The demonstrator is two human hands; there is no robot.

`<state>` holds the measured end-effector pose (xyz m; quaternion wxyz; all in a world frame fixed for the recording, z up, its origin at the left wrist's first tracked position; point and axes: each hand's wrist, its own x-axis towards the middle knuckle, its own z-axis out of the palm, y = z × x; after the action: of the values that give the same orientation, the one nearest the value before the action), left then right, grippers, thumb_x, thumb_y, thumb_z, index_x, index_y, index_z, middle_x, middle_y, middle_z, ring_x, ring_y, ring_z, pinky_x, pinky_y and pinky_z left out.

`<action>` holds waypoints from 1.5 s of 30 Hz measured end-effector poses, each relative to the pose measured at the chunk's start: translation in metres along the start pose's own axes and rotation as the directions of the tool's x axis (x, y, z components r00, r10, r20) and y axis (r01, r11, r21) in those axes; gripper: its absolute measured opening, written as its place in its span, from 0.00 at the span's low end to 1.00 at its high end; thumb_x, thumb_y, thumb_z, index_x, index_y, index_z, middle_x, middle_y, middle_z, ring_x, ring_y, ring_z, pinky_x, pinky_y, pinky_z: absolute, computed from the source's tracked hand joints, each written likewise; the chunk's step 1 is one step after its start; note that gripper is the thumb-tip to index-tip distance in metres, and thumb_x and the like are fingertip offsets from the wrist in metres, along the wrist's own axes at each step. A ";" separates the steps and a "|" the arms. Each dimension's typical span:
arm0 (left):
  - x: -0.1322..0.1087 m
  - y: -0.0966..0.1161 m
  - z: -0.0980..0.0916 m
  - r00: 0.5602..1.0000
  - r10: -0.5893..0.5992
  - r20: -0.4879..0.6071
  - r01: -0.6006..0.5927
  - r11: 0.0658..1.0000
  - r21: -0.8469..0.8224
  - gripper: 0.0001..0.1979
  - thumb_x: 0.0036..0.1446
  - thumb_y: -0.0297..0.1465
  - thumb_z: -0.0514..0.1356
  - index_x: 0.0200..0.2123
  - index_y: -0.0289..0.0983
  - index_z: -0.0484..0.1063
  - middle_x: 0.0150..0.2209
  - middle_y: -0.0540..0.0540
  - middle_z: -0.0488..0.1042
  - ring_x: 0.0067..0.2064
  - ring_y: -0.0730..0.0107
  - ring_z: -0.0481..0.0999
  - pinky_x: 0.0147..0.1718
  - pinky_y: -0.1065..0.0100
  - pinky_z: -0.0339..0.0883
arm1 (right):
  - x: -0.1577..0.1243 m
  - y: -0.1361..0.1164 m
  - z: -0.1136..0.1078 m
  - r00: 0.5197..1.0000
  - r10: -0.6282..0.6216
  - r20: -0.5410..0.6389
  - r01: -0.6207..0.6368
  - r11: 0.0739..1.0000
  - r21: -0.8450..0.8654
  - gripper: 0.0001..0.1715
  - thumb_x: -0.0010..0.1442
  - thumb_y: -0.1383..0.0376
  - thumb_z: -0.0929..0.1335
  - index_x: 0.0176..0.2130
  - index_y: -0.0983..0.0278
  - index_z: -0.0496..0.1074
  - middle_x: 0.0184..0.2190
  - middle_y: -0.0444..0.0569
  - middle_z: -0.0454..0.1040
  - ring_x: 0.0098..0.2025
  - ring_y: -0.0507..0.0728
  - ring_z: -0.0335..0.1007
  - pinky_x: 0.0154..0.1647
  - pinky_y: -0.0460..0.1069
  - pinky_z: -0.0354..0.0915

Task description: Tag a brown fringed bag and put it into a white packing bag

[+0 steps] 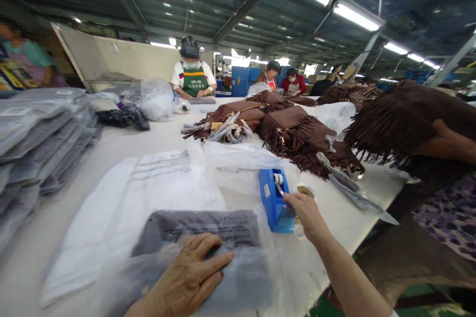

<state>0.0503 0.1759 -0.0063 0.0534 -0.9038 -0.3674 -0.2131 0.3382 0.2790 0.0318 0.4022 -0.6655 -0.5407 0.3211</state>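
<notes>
Bagged grey item (243, 240) is lying at the bottom centre of the frame, its dark printed panel showing through clear plastic. The left hand (191, 275) is resting palm-down on it, fingers loosely spread, and is covering part of it. At right of centre, the right hand (307, 213) is reaching to a blue tape dispenser (273, 203), its fingers narrowing at the end of the tape; I cannot tell whether they are gripping it.

Around them, a white table (115, 146) is stretching across the frame. White plastic bags (148, 193) are spreading under and behind the item. Wrapped grey packs (48, 133) are standing stacked at the left edge, and brown fringed bags (286, 126) are crowding the upper centre. At the right edge, a co-worker's hand (446, 138) is holding another brown fringed piece (401, 114). A person in a green apron (193, 81) is working across the table, near crumpled clear plastic (158, 99). Beside the dispenser, a ring-shaped roll (307, 189) is sitting partly hidden behind the right hand.
</notes>
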 end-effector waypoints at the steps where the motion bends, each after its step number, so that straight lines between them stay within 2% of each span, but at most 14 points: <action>1: 0.000 0.000 0.000 1.000 -0.002 -0.003 0.002 1.000 -0.005 0.19 0.59 0.29 0.53 0.53 0.48 0.66 0.48 0.44 0.68 0.49 0.60 0.67 0.46 0.61 0.68 | 0.001 -0.001 0.002 1.000 0.019 0.010 -0.020 0.999 0.034 0.16 0.54 0.58 0.66 0.21 0.65 0.68 0.18 0.41 0.67 0.24 0.51 0.64 0.27 0.48 0.62; 4: 0.001 0.001 0.000 1.000 -0.004 -0.016 0.004 1.000 -0.009 0.18 0.59 0.29 0.53 0.52 0.47 0.66 0.48 0.43 0.68 0.49 0.60 0.67 0.46 0.61 0.68 | -0.002 -0.006 0.003 0.999 0.037 -0.019 -0.034 0.990 0.136 0.14 0.52 0.57 0.67 0.23 0.65 0.69 0.22 0.43 0.69 0.25 0.51 0.65 0.27 0.48 0.64; 7: 0.002 0.001 -0.001 1.000 -0.002 -0.011 0.002 1.000 -0.010 0.18 0.59 0.28 0.53 0.52 0.47 0.66 0.47 0.43 0.68 0.49 0.59 0.68 0.45 0.60 0.68 | -0.022 -0.011 -0.001 0.990 -0.014 -0.137 0.041 0.980 0.194 0.17 0.46 0.53 0.68 0.21 0.64 0.71 0.35 0.50 0.72 0.39 0.57 0.68 0.36 0.50 0.65; 12: 0.001 0.000 0.000 1.000 0.002 0.005 -0.002 1.000 0.003 0.19 0.58 0.29 0.54 0.53 0.47 0.65 0.47 0.44 0.69 0.48 0.60 0.68 0.45 0.60 0.68 | -0.070 0.016 0.000 0.971 0.003 -0.239 0.062 0.963 0.262 0.22 0.45 0.47 0.68 0.25 0.63 0.73 0.43 0.53 0.70 0.50 0.63 0.63 0.51 0.55 0.59; 14: 0.000 -0.001 0.002 1.000 0.003 -0.004 -0.003 1.000 0.008 0.20 0.58 0.29 0.54 0.54 0.47 0.65 0.48 0.44 0.69 0.49 0.60 0.68 0.46 0.60 0.67 | -0.079 0.033 0.005 0.981 0.058 -0.187 0.006 0.946 0.325 0.22 0.46 0.47 0.68 0.29 0.63 0.73 0.38 0.52 0.73 0.47 0.62 0.66 0.48 0.55 0.62; 17: -0.002 -0.001 0.003 1.000 -0.006 -0.012 0.006 1.000 0.008 0.20 0.58 0.29 0.54 0.54 0.48 0.64 0.49 0.44 0.68 0.49 0.60 0.67 0.46 0.61 0.67 | -0.078 0.045 0.014 0.989 0.102 -0.109 -0.055 0.927 0.371 0.24 0.49 0.46 0.67 0.31 0.64 0.71 0.27 0.48 0.73 0.32 0.58 0.70 0.33 0.52 0.67; 21: -0.001 -0.001 0.002 1.000 -0.009 -0.010 0.008 1.000 -0.002 0.20 0.58 0.30 0.54 0.54 0.49 0.65 0.49 0.45 0.68 0.49 0.60 0.67 0.47 0.61 0.66 | -0.067 0.041 0.016 0.991 0.099 -0.094 -0.061 0.938 0.343 0.23 0.49 0.46 0.66 0.28 0.63 0.68 0.18 0.41 0.66 0.20 0.51 0.60 0.20 0.46 0.59; 28: 0.002 0.004 -0.004 0.998 -0.055 0.006 0.055 0.992 -0.111 0.17 0.58 0.29 0.54 0.51 0.45 0.67 0.47 0.43 0.68 0.49 0.59 0.67 0.47 0.58 0.65 | -0.082 0.054 -0.008 0.992 0.121 -0.021 -0.120 0.990 0.076 0.19 0.46 0.49 0.68 0.22 0.62 0.67 0.14 0.41 0.65 0.18 0.52 0.59 0.19 0.47 0.56; 31: 0.003 0.004 -0.005 0.997 -0.070 0.012 0.071 0.984 -0.165 0.15 0.59 0.30 0.54 0.50 0.45 0.69 0.47 0.44 0.68 0.48 0.60 0.66 0.48 0.59 0.64 | -0.099 0.038 -0.018 0.995 -0.030 0.099 0.036 0.997 -0.063 0.18 0.53 0.49 0.65 0.28 0.61 0.69 0.18 0.40 0.66 0.21 0.52 0.61 0.24 0.46 0.59; 33: 0.003 0.004 -0.005 0.996 -0.085 0.016 0.087 0.979 -0.184 0.15 0.59 0.31 0.54 0.49 0.45 0.69 0.46 0.44 0.68 0.48 0.61 0.66 0.48 0.59 0.63 | -0.104 0.013 -0.019 0.930 -0.192 0.313 0.243 0.961 -0.134 0.17 0.58 0.51 0.61 0.31 0.60 0.69 0.22 0.41 0.68 0.26 0.52 0.64 0.27 0.45 0.61; 36: 0.003 0.004 -0.004 0.993 -0.108 0.047 0.116 0.971 -0.211 0.15 0.59 0.31 0.54 0.49 0.45 0.68 0.46 0.45 0.67 0.48 0.61 0.65 0.48 0.59 0.62 | -0.099 -0.029 -0.011 0.715 -0.286 0.638 0.500 0.847 -0.182 0.16 0.63 0.57 0.58 0.30 0.59 0.67 0.25 0.42 0.68 0.29 0.52 0.65 0.30 0.45 0.59; 39: 0.002 0.004 -0.002 0.992 -0.108 0.069 0.122 0.965 -0.232 0.15 0.59 0.31 0.54 0.50 0.45 0.67 0.46 0.45 0.66 0.49 0.60 0.64 0.49 0.58 0.61 | -0.084 -0.053 0.006 0.530 -0.265 0.806 0.685 0.694 -0.222 0.15 0.63 0.61 0.58 0.28 0.60 0.66 0.24 0.41 0.68 0.28 0.52 0.64 0.29 0.46 0.56; 42: 0.001 0.004 0.000 0.992 -0.111 0.064 0.123 0.961 -0.249 0.15 0.60 0.32 0.53 0.50 0.45 0.67 0.47 0.45 0.66 0.50 0.60 0.63 0.50 0.59 0.59 | -0.069 -0.059 0.022 0.421 -0.241 0.874 0.794 0.564 -0.227 0.12 0.61 0.66 0.59 0.29 0.61 0.67 0.24 0.42 0.70 0.27 0.52 0.65 0.27 0.46 0.54; 45: 0.001 0.004 -0.001 0.992 -0.111 0.067 0.125 0.958 -0.259 0.15 0.60 0.33 0.53 0.50 0.45 0.66 0.46 0.44 0.66 0.49 0.60 0.64 0.49 0.59 0.59 | -0.059 -0.059 0.034 0.372 -0.223 0.901 0.837 0.500 -0.222 0.11 0.59 0.68 0.60 0.28 0.61 0.68 0.24 0.42 0.71 0.26 0.52 0.66 0.27 0.45 0.53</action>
<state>0.0531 0.1728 -0.0044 -0.0891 -0.8845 -0.3904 -0.2394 0.2698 0.2334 0.0675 -0.0554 -0.3099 -0.9286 0.1963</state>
